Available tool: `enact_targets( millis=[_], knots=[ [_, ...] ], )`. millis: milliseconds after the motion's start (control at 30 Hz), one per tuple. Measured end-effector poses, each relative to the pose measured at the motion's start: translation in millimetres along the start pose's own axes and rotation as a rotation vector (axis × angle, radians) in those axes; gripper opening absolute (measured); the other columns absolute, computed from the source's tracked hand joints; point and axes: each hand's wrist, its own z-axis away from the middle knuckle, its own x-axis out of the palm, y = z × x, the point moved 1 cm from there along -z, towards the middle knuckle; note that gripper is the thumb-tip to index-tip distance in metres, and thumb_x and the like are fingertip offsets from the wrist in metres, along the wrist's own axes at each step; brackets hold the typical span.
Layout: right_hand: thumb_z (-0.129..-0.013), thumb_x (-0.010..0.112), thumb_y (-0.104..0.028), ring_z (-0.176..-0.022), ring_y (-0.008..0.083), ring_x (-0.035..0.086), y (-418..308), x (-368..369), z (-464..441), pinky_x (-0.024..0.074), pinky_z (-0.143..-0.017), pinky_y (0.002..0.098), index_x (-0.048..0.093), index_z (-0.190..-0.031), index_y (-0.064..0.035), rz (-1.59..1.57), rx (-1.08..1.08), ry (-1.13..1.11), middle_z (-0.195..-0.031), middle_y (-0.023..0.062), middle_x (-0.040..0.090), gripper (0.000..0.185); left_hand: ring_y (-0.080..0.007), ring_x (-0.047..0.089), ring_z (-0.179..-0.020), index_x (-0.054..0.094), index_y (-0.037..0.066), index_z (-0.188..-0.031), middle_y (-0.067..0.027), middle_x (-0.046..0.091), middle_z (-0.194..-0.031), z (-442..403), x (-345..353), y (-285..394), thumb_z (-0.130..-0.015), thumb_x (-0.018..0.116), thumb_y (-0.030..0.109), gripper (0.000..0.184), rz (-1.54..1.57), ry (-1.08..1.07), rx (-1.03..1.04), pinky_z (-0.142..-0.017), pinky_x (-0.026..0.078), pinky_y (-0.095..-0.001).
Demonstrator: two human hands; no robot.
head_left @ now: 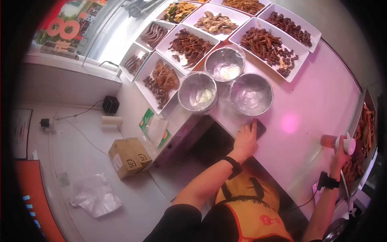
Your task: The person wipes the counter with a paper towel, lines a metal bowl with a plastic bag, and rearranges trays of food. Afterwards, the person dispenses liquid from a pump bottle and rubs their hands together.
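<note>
My left hand (246, 141) is at the counter's near edge, closed around the side of a dark flat phone (261, 128), one digit lying along its top. Some of its fingers are hidden. My right hand (341, 156) grips a small reddish jar (329, 141) with a white lid (350, 146), held tilted on its side near the right edge. Just beyond my left hand stand three round metal tubs, the nearest tub (251, 94) beside the left tub (197, 92) and the back tub (224, 63), all apparently lined with clear plastic.
Several white trays, among them one tray (291, 77) of dark brown meat pieces, fill the counter's far side. A long tray (346, 177) of reddish food lies at the right. Left of the counter are a cardboard box (130, 155), a plastic bag (96, 195) and a green packet (155, 127).
</note>
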Motion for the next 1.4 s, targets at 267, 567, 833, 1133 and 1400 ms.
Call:
enact_targets(
  millis=[267, 567, 833, 1133, 1400],
  knots=[
    [-0.096, 0.069, -0.018, -0.105, 0.0184, 0.064, -66, -19, 62, 0.0546, -0.084, 0.0304, 0.057, -0.133, -0.0011, 0.157, -0.038, -0.132, -0.122, 0.0077, 0.063, 0.043, -0.0391, 0.052, -0.112, 0.028, -0.003, -0.15, -0.0244, 0.05, -0.126, 3, -7, 8, -0.078, 0.073, 0.021, 0.088, 0.234, 0.043, -0.098, -0.091, 0.049, -0.0447],
    [-0.098, 0.063, -0.014, -0.113, 0.0203, 0.06, -94, -19, 140, 0.0497, -0.098, 0.0354, 0.05, -0.137, 0.0004, 0.224, 0.004, -0.315, -0.125, 0.0114, 0.061, 0.044, -0.0398, 0.049, -0.122, 0.046, -0.003, -0.138, -0.0222, 0.051, -0.131, 47, -7, -26, -0.081, 0.078, 0.029, 0.073, 0.39, 0.198, -0.246, -0.103, 0.043, -0.0462],
    [-0.093, 0.069, -0.011, -0.12, 0.0214, 0.058, -73, -33, 168, 0.0456, -0.103, 0.0358, 0.051, -0.136, 0.0024, 0.283, 0.05, -0.418, -0.128, 0.0122, 0.062, 0.049, -0.0407, 0.051, -0.114, 0.047, -0.002, -0.137, -0.0242, 0.053, -0.122, 13, -2, 2, -0.074, 0.082, 0.032, 0.08, 0.299, 0.182, -0.203, -0.099, 0.044, -0.0461],
    [-0.086, 0.078, -0.013, -0.098, 0.0146, 0.06, -60, -48, 188, 0.0492, -0.086, 0.0305, 0.057, -0.127, -0.0011, 0.358, 0.017, -0.396, -0.111, 0.0058, 0.064, 0.047, -0.0412, 0.048, -0.118, 0.046, -0.001, -0.134, -0.023, 0.05, -0.124, 4, 4, 14, -0.069, 0.077, 0.029, 0.078, 0.178, 0.077, -0.32, -0.101, 0.043, -0.0492],
    [-0.084, 0.08, -0.013, -0.097, 0.0148, 0.063, -66, -24, 203, 0.0517, -0.085, 0.031, 0.062, -0.116, -0.0023, 0.156, 0.007, -0.47, -0.106, 0.0073, 0.068, 0.039, -0.045, 0.05, -0.111, 0.048, 0.005, -0.134, -0.0254, 0.053, -0.117, 3, 10, 11, -0.067, 0.078, 0.027, 0.076, 0.161, 0.143, -0.24, -0.097, 0.043, -0.0543]
  ],
)
